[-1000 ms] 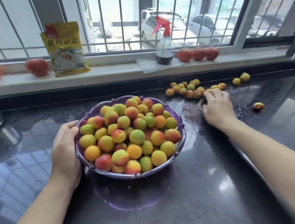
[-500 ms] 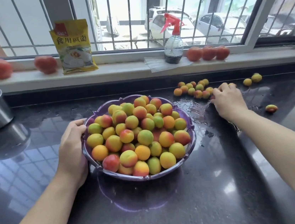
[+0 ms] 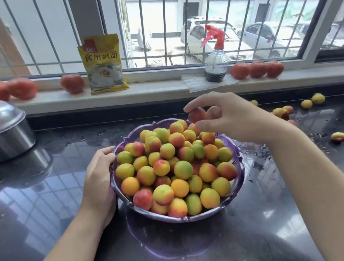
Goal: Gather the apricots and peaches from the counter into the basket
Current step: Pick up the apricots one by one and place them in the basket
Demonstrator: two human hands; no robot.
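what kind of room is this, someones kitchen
Most likely a home kitchen: a dark polished stone counter under a barred window, a lidded steel pot, and a food packet and tomatoes on the sill.

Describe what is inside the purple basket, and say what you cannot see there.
The purple basket holds a heaped pile of fruit, yellow, orange, green and red. The lower layers and the basket's floor are covered by the top fruit.

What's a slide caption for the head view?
Right hand drops fruit over the heaped purple basket; left hand steadies its rim.
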